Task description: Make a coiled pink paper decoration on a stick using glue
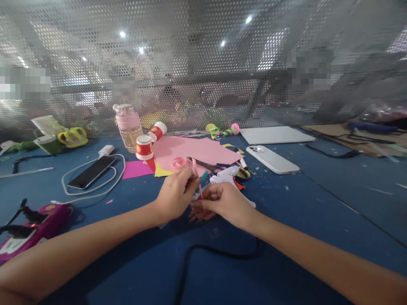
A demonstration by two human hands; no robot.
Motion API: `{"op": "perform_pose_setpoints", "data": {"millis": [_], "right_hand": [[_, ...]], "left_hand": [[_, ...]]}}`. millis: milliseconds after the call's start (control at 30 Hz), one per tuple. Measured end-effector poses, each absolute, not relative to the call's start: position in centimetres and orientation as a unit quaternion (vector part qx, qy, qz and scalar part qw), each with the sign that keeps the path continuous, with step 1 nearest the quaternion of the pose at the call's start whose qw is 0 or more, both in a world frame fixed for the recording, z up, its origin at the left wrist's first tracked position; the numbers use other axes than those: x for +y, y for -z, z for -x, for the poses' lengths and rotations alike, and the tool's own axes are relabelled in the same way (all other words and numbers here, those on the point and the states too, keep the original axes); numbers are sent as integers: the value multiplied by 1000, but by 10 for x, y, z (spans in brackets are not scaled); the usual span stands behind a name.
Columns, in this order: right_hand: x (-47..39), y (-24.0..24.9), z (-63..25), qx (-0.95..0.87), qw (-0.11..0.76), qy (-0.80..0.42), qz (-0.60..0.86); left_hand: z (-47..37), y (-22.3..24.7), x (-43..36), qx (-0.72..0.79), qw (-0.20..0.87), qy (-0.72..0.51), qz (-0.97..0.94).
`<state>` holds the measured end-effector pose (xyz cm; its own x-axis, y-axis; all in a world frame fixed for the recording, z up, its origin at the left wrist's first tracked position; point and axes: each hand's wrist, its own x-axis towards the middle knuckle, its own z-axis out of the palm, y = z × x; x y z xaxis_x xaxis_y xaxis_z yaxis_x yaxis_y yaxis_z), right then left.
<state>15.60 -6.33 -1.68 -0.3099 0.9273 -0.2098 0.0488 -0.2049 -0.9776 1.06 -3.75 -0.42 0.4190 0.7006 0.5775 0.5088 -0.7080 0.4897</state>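
Observation:
In the middle of the table, a narrow pink paper strip (pixel 200 189) stands upright between my two hands. My left hand (pixel 176 194) is closed, thumb and fingers pinched on the strip's upper part. Lower down, my right hand (pixel 230 205) pinches the strip with curled fingers; its fingertips partly hide the end. Just behind my hands lie a curled pink paper coil (pixel 179 162), dark scissors (pixel 203 164) and a white glue gun (pixel 225 174) with an orange trigger. Large pink paper sheets (pixel 187 147) spread out beyond them.
At the back left stand a pink-lidded bottle (pixel 129 127) and red-and-white paper cups (pixel 144 147). A black phone (pixel 92 172) with a white cable and a purple power strip (pixel 47 220) are left. A white phone (pixel 272 159) lies right. A black cord (pixel 219 251) crosses in front.

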Motion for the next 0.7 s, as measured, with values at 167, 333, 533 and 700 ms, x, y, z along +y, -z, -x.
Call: {"op": "perform_pose_setpoints", "data": {"millis": [167,333,533,700], "right_hand": [[-63,16,-157,-539,354,-618,450],[-63,16,-157,-545,349,-609,459],[-62,17,-156,-543,345,-611,461],[-62,16,-156,-529,346,-620,464]], "left_hand": [[-11,4,-37,386,230,-410,-794],[-12,4,-37,413,274,-408,-767],[-12,4,-36,390,283,-408,-776],[-11,5,-37,372,297,-418,-774]]}}
